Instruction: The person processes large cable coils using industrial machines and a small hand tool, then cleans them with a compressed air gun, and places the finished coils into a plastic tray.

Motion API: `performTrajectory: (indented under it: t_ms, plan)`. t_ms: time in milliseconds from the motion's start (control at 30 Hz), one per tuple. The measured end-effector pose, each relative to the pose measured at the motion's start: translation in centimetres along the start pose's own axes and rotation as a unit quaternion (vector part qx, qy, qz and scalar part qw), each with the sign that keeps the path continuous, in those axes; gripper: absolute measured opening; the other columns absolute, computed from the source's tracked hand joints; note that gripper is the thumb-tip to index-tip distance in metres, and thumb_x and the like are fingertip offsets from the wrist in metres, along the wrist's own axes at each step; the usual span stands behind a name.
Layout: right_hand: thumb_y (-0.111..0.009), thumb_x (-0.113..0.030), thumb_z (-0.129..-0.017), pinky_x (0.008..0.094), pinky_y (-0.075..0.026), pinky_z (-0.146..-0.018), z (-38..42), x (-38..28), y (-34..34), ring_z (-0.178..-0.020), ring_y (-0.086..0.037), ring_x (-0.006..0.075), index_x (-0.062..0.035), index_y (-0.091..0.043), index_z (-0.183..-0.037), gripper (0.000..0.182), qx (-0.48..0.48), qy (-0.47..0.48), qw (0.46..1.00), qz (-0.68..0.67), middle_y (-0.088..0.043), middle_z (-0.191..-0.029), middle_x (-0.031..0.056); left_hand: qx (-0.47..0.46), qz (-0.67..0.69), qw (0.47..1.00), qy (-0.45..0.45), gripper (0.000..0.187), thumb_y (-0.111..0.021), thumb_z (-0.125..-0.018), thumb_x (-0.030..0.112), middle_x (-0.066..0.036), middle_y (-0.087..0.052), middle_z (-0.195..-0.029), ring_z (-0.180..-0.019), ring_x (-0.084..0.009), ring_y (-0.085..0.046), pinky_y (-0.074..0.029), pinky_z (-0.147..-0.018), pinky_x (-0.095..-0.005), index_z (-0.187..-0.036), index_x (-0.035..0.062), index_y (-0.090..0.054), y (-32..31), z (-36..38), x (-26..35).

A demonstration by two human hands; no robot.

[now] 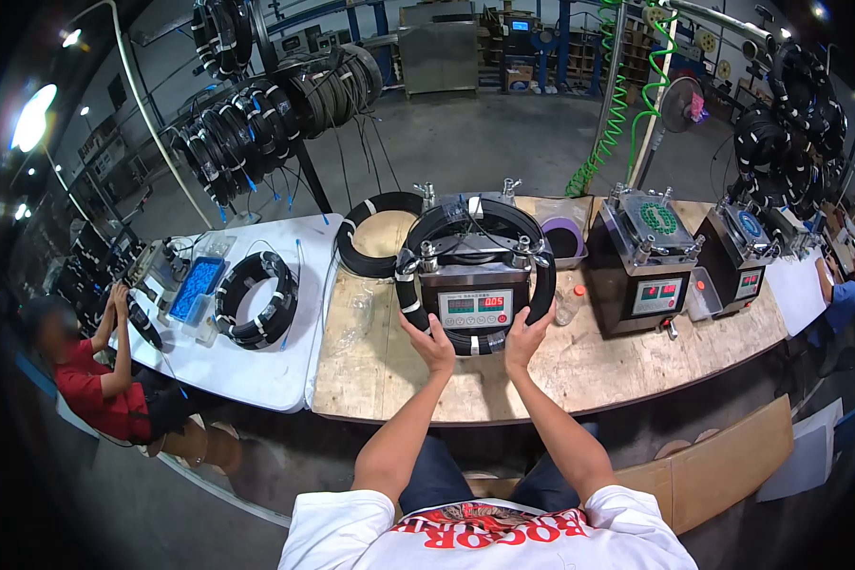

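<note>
A large coil of black cable [545, 285], bound with clear and white tape, is held upright in front of me over the wooden bench. My left hand [429, 344] grips its lower left side and my right hand [525, 337] its lower right, fingers wrapped round it. Through the ring shows a steel machine [475, 302] with red and green digits and a row of buttons. Another black cable coil [359, 258] lies flat on the bench to the left of the machine.
Two more machines [636, 275] [737, 256] stand to the right, near a small red-capped bottle [570, 304] and a purple-lined tub [565, 237]. At the left, a person in a red shirt [104, 380] works at a white table [247, 375] with a blue tray [198, 287] and another coil [256, 299].
</note>
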State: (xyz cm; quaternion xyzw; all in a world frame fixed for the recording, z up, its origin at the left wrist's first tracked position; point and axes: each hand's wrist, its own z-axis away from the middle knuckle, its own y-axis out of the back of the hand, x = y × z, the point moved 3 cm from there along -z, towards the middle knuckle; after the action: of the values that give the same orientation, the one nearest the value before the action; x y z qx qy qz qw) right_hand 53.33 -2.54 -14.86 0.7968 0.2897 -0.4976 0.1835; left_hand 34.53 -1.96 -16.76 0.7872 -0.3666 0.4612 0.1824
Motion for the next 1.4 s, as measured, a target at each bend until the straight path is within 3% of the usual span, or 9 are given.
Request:
performTrajectory:
  t_ms: [233,467,667,833,967,1000,1100,1233,1400]
  plan:
    - [-0.05,-0.036,-0.11,0.0381,-0.048,-0.086,-7.1,0.7,0.7,-0.093,-0.059,0.0278,0.0039,-0.053,-0.129,0.044,-0.11,0.009,0.993,-0.03,-0.064,-0.103,0.0189,-0.005,-0.012,1.0,-0.006,0.065,-0.055,-0.102,0.024,-0.035,-0.052,-0.135,-0.119,-0.0502,-0.056,-0.042,-0.103,-0.0517,-0.153,-0.0059,-0.028,0.0,-0.3,-0.2]
    - [-0.039,-0.045,-0.112,0.0505,-0.042,-0.073,-13.1,-0.3,-2.4,-0.076,-0.058,0.0461,0.0083,-0.059,-0.094,0.059,-0.138,0.013,0.99,-0.008,-0.057,-0.076,0.027,-0.04,-0.013,0.999,0.012,0.057,-0.056,-0.102,0.021,-0.033,-0.055,-0.126,-0.112,-0.0475,-0.058,-0.043,-0.098,-0.0515,-0.146,-0.0056,-0.031,0.5,-0.7,0.1]
    - [-0.037,-0.044,-0.112,0.0522,-0.043,-0.073,-12.5,-3.2,-1.4,-0.076,-0.061,0.0434,0.0108,-0.06,-0.095,0.062,-0.16,-0.06,0.985,0.029,-0.058,-0.074,0.0268,-0.068,-0.024,0.997,-0.018,0.062,-0.064,-0.101,0.022,-0.031,-0.055,-0.123,-0.106,-0.0433,-0.061,-0.046,-0.095,-0.0486,-0.144,-0.0052,-0.029,1.1,-1.3,-0.5]
    - [-0.036,-0.044,-0.112,0.049,-0.044,-0.076,-13.6,0.2,-2.2,-0.079,-0.062,0.0391,0.0098,-0.063,-0.095,0.063,-0.17,-0.014,0.985,0.031,-0.062,-0.077,0.0252,-0.15,-0.006,0.984,0.092,0.055,-0.063,-0.103,0.036,-0.02,-0.06,-0.113,-0.105,-0.0286,-0.06,-0.046,-0.094,-0.0421,-0.133,-0.0035,-0.039,2.7,-5.3,-2.4]
    - [-0.037,-0.047,-0.112,0.0376,-0.044,-0.102,-15.1,1.6,-2.5,-0.115,-0.064,0.031,0.0122,-0.061,-0.126,0.066,-0.264,-0.069,0.961,-0.038,-0.07,-0.121,0.0233,-0.174,0.087,0.974,0.116,0.056,-0.048,-0.109,0.05,-0.008,-0.061,-0.109,-0.1,-0.0196,-0.056,-0.044,-0.095,-0.0327,-0.125,-0.0026,-0.058,1.7,-12.0,-1.0]
    - [-0.039,-0.056,-0.11,0.0324,-0.041,-0.104,-16.1,2.7,-3.0,-0.108,-0.059,0.0202,0.0058,-0.063,-0.121,0.067,-0.302,-0.058,0.949,-0.067,-0.068,-0.116,0.0102,-0.189,0.1,0.969,0.12,0.055,-0.048,-0.11,0.048,-0.008,-0.062,-0.111,-0.101,-0.019,-0.056,-0.043,-0.095,-0.0317,-0.13,-0.0023,-0.057,0.7,-13.8,0.0]
    - [-0.043,-0.05,-0.11,0.0351,-0.038,-0.113,-17.5,-3.9,-3.0,-0.129,-0.058,0.0255,0.0088,-0.059,-0.135,0.066,-0.348,-0.061,0.935,-0.035,-0.067,-0.133,0.0196,-0.295,0.083,0.948,0.088,0.055,-0.052,-0.108,0.048,-0.009,-0.067,-0.109,-0.1,-0.0187,-0.059,-0.045,-0.092,-0.0313,-0.129,-0.0021,-0.062,-2.8,-18.0,4.4]
    - [-0.053,-0.056,-0.104,0.0383,-0.044,-0.109,-18.8,-8.3,-5.8,-0.124,-0.063,0.0305,0.0061,-0.057,-0.139,0.071,-0.453,0.06,0.889,0.035,-0.068,-0.13,0.0239,-0.336,-0.025,0.941,0.031,0.055,-0.059,-0.103,0.051,-0.009,-0.069,-0.09,-0.086,-0.0183,-0.061,-0.048,-0.081,-0.0322,-0.113,-0.0022,-0.071,-5.7,-19.2,7.5]
    - [-0.057,-0.061,-0.098,0.0469,-0.049,-0.102,-17.3,-8.6,-6.4,-0.12,-0.064,0.0434,-0.0084,-0.063,-0.137,0.065,-0.353,0.053,0.926,0.123,-0.069,-0.124,0.0281,-0.321,-0.044,0.944,0.064,0.053,-0.067,-0.099,0.05,-0.001,-0.063,-0.081,-0.071,-0.0097,-0.052,-0.043,-0.066,-0.0289,-0.109,-0.0013,-0.075,-5.5,-19.2,7.9]
